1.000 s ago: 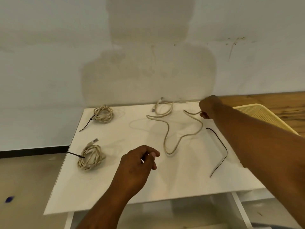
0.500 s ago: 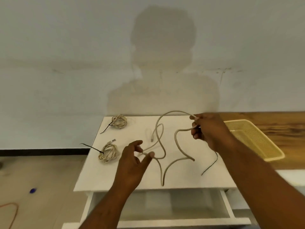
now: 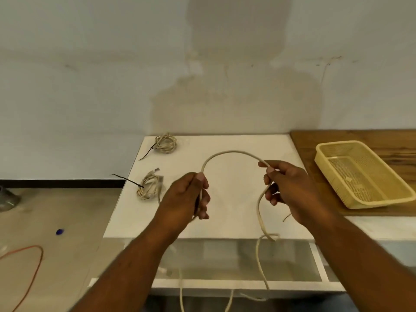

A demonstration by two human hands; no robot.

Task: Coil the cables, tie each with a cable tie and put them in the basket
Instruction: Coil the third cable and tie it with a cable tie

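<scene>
A loose beige cable (image 3: pixel 231 152) arches between both hands above the white table (image 3: pixel 234 224). My left hand (image 3: pixel 189 197) is closed around one part of it, my right hand (image 3: pixel 286 188) pinches another. The rest of the cable hangs over the table's front edge toward the floor. Two coiled cables, each tied with a black cable tie, lie on the table's left side: one at the back (image 3: pixel 166 143), one nearer (image 3: pixel 150 187). A loose black cable tie (image 3: pixel 287 217) peeks out under my right wrist. The yellow basket (image 3: pixel 324 154) is empty, on the right.
The basket stands on a wooden counter (image 3: pixel 351 136) that adjoins the table on the right. A wall rises right behind the table. On the floor to the left lie an orange cord (image 3: pixel 36 266) and a small blue object (image 3: pixel 59 231).
Both hands have lifted the loose cable off the table. My left hand, empty before, now grips it. The cable now arches between the hands, its tail hanging past the front edge.
</scene>
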